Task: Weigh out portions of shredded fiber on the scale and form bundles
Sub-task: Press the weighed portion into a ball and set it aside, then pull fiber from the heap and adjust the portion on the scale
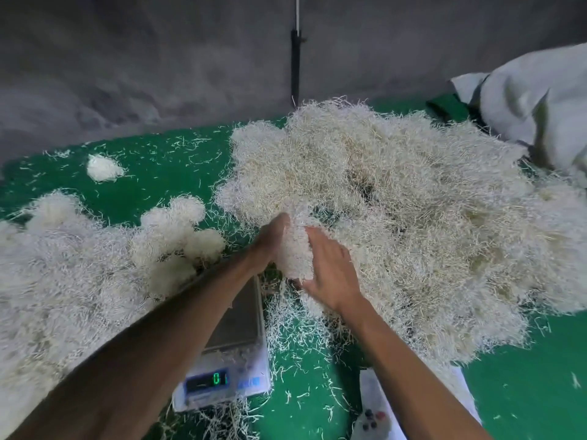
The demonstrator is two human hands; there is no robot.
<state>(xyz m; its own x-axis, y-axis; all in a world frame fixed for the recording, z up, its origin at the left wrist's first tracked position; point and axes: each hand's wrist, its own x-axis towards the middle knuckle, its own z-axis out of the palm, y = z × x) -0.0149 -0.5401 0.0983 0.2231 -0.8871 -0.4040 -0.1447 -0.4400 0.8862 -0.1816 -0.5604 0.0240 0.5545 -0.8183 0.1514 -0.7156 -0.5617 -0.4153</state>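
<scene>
Grey rough wall (143, 58) across top of view, mottled, dim. Thin dark vertical pole (295, 68) against wall near centre, pale rod above it. Green tabletop (158, 173) below wall. Pale crumpled sack (536, 100) at far right edge. Soft, even light.

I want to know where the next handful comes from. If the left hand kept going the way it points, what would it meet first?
Probably the big fiber pile; the left hand already presses a clump at its near edge.
</scene>
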